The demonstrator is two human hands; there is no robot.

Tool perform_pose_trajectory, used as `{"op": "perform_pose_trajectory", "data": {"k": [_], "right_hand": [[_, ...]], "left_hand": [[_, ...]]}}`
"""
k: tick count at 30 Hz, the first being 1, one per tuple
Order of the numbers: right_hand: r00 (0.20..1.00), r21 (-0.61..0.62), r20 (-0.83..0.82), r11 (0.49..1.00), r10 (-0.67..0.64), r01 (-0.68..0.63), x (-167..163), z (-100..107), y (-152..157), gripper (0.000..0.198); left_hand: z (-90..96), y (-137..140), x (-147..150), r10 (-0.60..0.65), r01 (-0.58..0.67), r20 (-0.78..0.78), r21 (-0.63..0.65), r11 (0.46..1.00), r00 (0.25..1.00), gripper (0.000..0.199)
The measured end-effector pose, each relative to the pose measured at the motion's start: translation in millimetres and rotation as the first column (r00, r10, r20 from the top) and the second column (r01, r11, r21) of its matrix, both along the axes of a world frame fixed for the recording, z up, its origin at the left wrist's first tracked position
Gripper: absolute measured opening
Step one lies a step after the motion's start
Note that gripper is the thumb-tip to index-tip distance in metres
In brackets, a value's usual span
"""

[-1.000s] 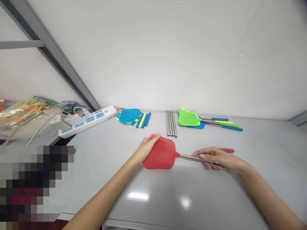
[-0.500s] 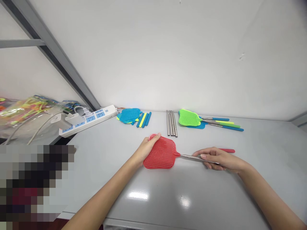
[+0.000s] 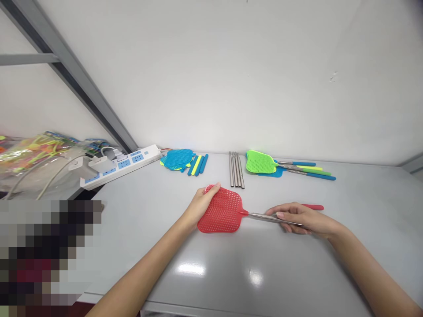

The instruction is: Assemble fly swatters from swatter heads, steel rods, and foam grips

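My left hand (image 3: 201,204) grips the far left edge of a red fly swatter head (image 3: 223,211), thumb on top. A metal rod (image 3: 261,215) is joined to the neck of that head and runs right into my right hand (image 3: 295,218), whose thumb and fingers close around it. Just behind my right hand lies a red handle grip (image 3: 313,207) on the table, partly hidden by the hand. Farther back, several loose metal rods (image 3: 236,169) lie side by side.
Blue and yellow swatter heads (image 3: 178,159) and handle grips (image 3: 198,165) lie at the back left. Green and blue swatters with rods (image 3: 261,162) lie at the back right. A power strip (image 3: 124,165) with plugs and a plastic bag (image 3: 36,152) are at the left, by the wall.
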State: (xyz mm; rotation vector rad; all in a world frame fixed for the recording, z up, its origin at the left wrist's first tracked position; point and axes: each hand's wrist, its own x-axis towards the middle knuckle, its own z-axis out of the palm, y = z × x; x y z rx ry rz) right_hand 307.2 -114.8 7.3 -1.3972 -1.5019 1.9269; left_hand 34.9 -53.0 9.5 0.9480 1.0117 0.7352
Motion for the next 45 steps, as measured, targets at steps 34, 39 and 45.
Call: {"op": "perform_pose_trajectory", "data": {"k": [34, 39, 45], "right_hand": [[0.967, -0.032, -0.075, 0.969, 0.243, -0.246, -10, 10, -9, 0.042], [0.960, -0.006, -0.068, 0.962, 0.273, -0.274, -14, 8, -9, 0.043], [0.998, 0.073, 0.046, 0.997, -0.032, 0.029, 15, 13, -8, 0.045]], "left_hand": [[6.9, -67, 33, 0.012, 0.747, -0.763, 0.635, 0.196, 0.646, 0.030], [1.6, -68, 35, 0.004, 0.832, -0.842, 0.534, 0.152, 0.539, 0.025], [-7.4, -53, 29, 0.051, 0.799, -0.835, 0.540, 0.263, 0.547, 0.026]]}}
